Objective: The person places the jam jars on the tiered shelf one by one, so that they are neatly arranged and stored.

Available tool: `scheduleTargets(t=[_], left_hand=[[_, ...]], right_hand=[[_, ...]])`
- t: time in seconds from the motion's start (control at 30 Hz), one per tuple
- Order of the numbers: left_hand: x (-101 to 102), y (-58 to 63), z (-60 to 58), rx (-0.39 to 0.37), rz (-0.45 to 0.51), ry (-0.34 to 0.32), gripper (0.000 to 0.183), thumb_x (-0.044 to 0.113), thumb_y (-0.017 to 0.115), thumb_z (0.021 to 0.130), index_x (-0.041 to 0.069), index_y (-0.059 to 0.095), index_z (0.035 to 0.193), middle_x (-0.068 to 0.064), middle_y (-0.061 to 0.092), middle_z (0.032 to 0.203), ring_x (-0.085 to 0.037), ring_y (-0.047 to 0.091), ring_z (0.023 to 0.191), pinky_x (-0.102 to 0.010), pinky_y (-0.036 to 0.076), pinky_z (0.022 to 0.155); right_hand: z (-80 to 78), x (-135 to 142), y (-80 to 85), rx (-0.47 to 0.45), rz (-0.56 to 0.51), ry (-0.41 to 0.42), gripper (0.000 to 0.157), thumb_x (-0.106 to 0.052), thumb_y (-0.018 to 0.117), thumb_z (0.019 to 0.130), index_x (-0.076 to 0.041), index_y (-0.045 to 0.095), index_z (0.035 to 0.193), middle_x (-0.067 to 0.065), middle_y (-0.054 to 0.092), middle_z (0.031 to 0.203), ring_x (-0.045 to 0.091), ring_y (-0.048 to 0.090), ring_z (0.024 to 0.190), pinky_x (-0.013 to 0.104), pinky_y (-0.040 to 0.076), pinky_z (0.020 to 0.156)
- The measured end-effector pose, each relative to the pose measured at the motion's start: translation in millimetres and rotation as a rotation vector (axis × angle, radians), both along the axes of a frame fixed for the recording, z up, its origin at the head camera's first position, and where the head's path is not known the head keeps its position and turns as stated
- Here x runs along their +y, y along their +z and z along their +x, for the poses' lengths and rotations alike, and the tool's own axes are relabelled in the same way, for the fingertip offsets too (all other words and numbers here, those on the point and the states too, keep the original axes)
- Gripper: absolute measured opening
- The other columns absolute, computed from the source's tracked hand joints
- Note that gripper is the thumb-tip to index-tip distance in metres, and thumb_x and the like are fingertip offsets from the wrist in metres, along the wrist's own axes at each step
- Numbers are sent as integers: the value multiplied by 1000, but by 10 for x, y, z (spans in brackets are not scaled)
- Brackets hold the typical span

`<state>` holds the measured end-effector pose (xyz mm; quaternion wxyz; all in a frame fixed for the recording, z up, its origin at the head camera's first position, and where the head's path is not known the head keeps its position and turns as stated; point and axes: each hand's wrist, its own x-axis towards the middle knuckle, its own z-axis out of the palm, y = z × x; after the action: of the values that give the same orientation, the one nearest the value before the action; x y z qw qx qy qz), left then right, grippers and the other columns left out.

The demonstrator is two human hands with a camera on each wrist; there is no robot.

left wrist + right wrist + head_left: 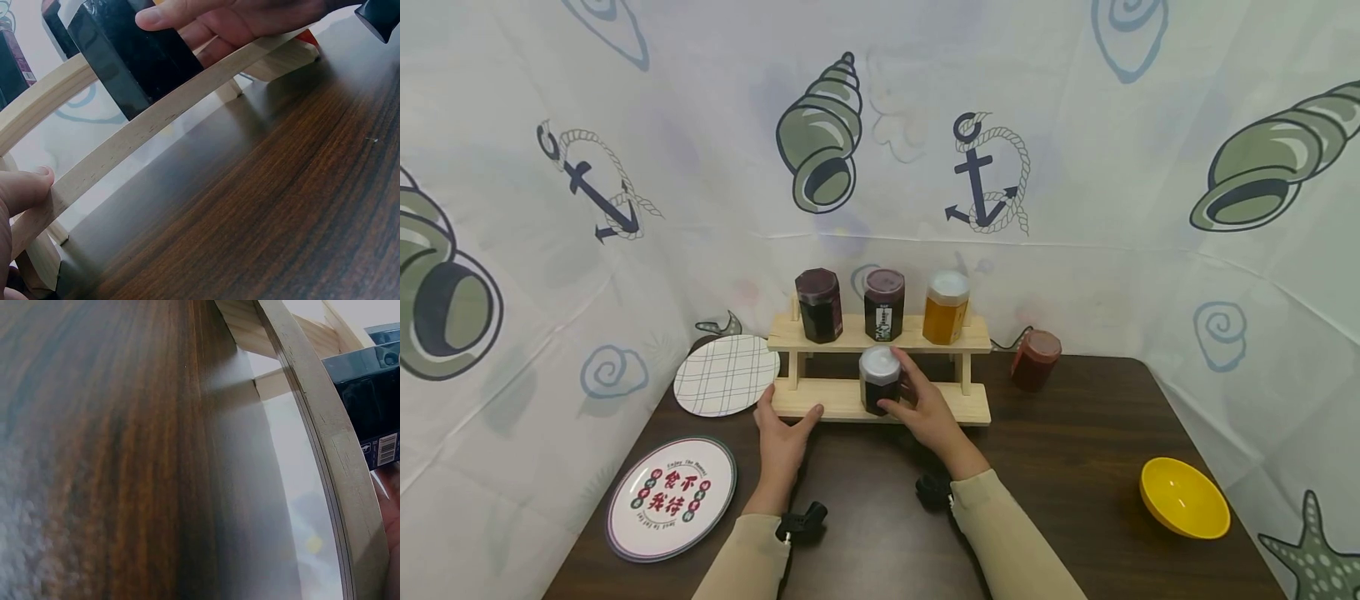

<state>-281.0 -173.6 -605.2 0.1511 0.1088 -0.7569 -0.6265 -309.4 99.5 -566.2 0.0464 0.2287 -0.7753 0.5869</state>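
A dark jar with a white lid (880, 379) stands upright on the lower step of a two-tier wooden rack (977, 404). My right hand (928, 412) grips this jar from its right side, thumb at the front and fingers behind. In the left wrist view the jar (125, 56) is seen from low down, its base at the board's front edge. My left hand (782, 442) holds the left end of the lower board, its thumb on the front edge. In the right wrist view the jar (369, 394) shows a barcode label.
On the upper step stand two dark jars (820, 308) (884, 308) and an amber jar (946, 310). A red jar (1036, 360) is right of the rack. A checked plate (726, 375) and a printed plate (672, 500) lie left; a yellow bowl (1184, 498) sits right.
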Motion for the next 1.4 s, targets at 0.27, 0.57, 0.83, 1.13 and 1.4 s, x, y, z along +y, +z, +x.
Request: scheduleTargets(t=[0.27, 0.57, 0.83, 1.13, 1.4], left_hand=[[4, 16, 9, -2, 6, 4, 107, 24, 92, 91, 11, 23, 171, -27, 28, 163, -42, 33, 156, -58, 25, 130], [-2, -9, 0, 7, 3, 9, 107, 25, 92, 91, 12, 24, 171, -25, 29, 161, -40, 35, 153, -56, 27, 129], [4, -35, 9, 2, 0, 9, 108, 26, 93, 90, 12, 23, 172, -25, 30, 160, -41, 38, 151, -57, 28, 128], [3, -10, 1, 6, 4, 17, 107, 24, 93, 90, 11, 24, 171, -25, 31, 159, -40, 38, 151, -57, 28, 128], [-7, -9, 0, -8, -7, 6, 108, 27, 93, 90, 12, 23, 172, -25, 30, 160, -41, 38, 151, -58, 28, 128]], right_hand=[[13, -7, -9, 14, -1, 4, 97, -13, 84, 97, -45, 30, 171, 9, 45, 171, 38, 54, 151, 54, 48, 119], [6, 11, -22, -1, -27, 22, 101, -12, 83, 98, -46, 24, 173, 10, 45, 168, 38, 56, 149, 52, 50, 118], [42, 107, -63, 90, -146, 2, 94, 3, 81, 95, -24, 35, 173, 19, 55, 154, 41, 62, 140, 54, 51, 115], [84, 293, 307, 273, -208, -106, 76, 12, 75, 96, -4, 43, 163, 25, 66, 143, 37, 73, 125, 35, 60, 105], [256, 471, 784, 348, -314, -83, 81, 20, 71, 94, 8, 31, 163, 31, 62, 145, 21, 74, 127, 33, 60, 103]])
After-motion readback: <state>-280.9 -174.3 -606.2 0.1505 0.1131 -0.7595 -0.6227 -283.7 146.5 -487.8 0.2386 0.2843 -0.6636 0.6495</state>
